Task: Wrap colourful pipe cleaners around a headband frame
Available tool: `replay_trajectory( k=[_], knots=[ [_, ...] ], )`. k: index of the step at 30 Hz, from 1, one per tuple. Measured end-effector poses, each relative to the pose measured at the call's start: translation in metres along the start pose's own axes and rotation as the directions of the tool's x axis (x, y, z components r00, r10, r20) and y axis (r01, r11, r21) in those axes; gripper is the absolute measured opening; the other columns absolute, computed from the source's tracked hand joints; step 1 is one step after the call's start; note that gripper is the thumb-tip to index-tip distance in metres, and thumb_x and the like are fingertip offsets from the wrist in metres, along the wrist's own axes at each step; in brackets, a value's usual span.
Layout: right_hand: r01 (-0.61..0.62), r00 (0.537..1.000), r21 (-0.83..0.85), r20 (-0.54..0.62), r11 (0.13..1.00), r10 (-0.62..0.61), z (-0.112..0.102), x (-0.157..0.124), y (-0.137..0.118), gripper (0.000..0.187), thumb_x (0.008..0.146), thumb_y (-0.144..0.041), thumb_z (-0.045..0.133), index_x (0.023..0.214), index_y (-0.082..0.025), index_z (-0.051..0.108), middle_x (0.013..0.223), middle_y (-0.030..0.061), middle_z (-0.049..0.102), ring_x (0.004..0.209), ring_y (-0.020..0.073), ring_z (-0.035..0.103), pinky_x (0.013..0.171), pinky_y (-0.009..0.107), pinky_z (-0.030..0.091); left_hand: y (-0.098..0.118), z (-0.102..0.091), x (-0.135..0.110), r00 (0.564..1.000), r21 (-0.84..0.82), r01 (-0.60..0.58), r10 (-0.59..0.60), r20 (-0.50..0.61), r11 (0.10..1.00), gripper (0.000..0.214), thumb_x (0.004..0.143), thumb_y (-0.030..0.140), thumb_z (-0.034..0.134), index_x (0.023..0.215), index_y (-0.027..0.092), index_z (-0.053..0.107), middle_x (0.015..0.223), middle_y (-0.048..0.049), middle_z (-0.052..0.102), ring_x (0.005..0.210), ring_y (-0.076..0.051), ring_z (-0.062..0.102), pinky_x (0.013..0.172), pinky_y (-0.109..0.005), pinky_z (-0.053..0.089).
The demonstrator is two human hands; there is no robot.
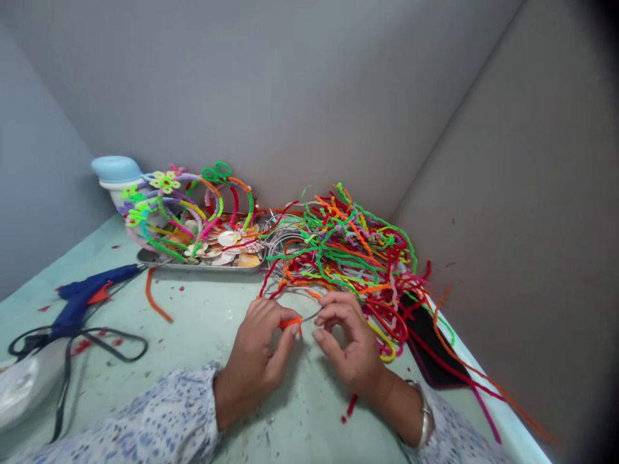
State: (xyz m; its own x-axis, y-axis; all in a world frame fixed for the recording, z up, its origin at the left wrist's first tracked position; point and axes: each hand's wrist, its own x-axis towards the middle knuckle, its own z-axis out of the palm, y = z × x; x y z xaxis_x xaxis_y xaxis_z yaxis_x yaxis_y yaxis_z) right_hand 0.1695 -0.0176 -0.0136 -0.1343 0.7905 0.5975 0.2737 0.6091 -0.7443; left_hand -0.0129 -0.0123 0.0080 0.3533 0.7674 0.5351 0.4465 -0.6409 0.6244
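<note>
Orange pipe cleaner (290, 323) in L hand (262, 340): approx horiz, tip down.

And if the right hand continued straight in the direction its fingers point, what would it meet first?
Probably the thin wire just ahead of the right hand, then the orange strip pinched in the left hand. Depth is unclear; right hand and wire may touch.

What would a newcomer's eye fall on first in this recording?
Probably the tangled heap of bright fuzzy strands right of centre. Then the colourful hoops at the shell-filled tray, left of the heap. In front, the left hand pinches an orange strand.
</note>
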Motion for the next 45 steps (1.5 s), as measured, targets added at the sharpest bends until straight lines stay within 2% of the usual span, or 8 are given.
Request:
replay_trajectory(
  k=[3,6,16,25,31,45],
  knots=[
    [0.035,0.999,-0.028,-0.034,0.999,-0.036,-0.002,-0.001,-0.001,0.020,0.081,-0.015,0.058,0.099,-0.022,0.054,0.102,0.0063,0.048,0.084,0.0174,0.053,0.065,0.030,0.049,0.000,-0.001,0.000,0.998,-0.007,0.049,-0.049,-0.042,0.999,0.008,0.090,0.016,0.049,0.088,0.018,0.057,0.080,-0.0035,0.058,0.080,-0.018,0.052,0.077,-0.033,0.039],
    [0.032,0.999,-0.059,-0.001,0.998,-0.032,-0.002,0.000,0.000,0.017,0.082,-0.016,0.057,0.098,-0.022,0.053,0.093,0.0039,0.049,0.075,0.0157,0.052,0.063,0.030,0.048,-0.001,-0.001,0.000,0.996,-0.012,0.075,-0.076,-0.051,0.997,0.010,0.091,0.019,0.047,0.088,0.018,0.057,0.082,-0.0042,0.058,0.082,-0.019,0.052,0.076,-0.033,0.041],
    [-0.049,0.999,-0.172,-0.016,0.984,0.047,0.002,0.003,0.005,0.021,0.086,-0.018,0.058,0.106,-0.025,0.058,0.095,0.0043,0.055,0.075,0.0153,0.055,0.066,0.030,0.049,-0.001,0.000,0.000,0.991,-0.024,0.124,-0.122,0.055,0.992,0.016,0.093,0.022,0.041,0.089,0.019,0.056,0.082,-0.0047,0.058,0.083,-0.020,0.052,0.078,-0.035,0.040],
    [-0.060,0.998,-0.181,-0.015,0.982,0.058,0.001,0.004,0.011,0.014,0.087,-0.018,0.059,0.099,-0.024,0.062,0.090,0.0025,0.057,0.076,0.0149,0.056,0.065,0.028,0.049,0.000,0.002,0.002,0.981,0.013,0.139,-0.140,0.135,0.990,0.022,0.096,0.025,0.035,0.083,0.019,0.052,0.079,-0.0036,0.054,0.079,-0.020,0.049,0.077,-0.036,0.039],
    [-0.102,0.995,-0.197,-0.028,0.975,0.099,0.002,0.004,0.013,0.010,0.087,-0.021,0.060,0.097,-0.024,0.062,0.091,0.0035,0.057,0.079,0.0163,0.057,0.067,0.029,0.049,-0.002,0.002,0.002,0.982,-0.010,0.141,-0.139,0.127,0.990,0.018,0.095,0.026,0.038,0.089,0.019,0.054,0.084,-0.0048,0.058,0.084,-0.021,0.050,0.081,-0.037,0.039],
    [-0.107,0.994,-0.190,0.015,0.976,0.112,0.003,0.005,0.013,0.008,0.087,-0.022,0.060,0.094,-0.023,0.063,0.087,0.0022,0.058,0.074,0.0150,0.057,0.065,0.028,0.048,-0.004,0.003,0.002,0.982,0.044,0.109,-0.114,0.154,0.993,0.026,0.097,0.023,0.030,0.084,0.018,0.052,0.079,-0.0027,0.054,0.079,-0.019,0.047,0.079,-0.037,0.036]
  ],
)
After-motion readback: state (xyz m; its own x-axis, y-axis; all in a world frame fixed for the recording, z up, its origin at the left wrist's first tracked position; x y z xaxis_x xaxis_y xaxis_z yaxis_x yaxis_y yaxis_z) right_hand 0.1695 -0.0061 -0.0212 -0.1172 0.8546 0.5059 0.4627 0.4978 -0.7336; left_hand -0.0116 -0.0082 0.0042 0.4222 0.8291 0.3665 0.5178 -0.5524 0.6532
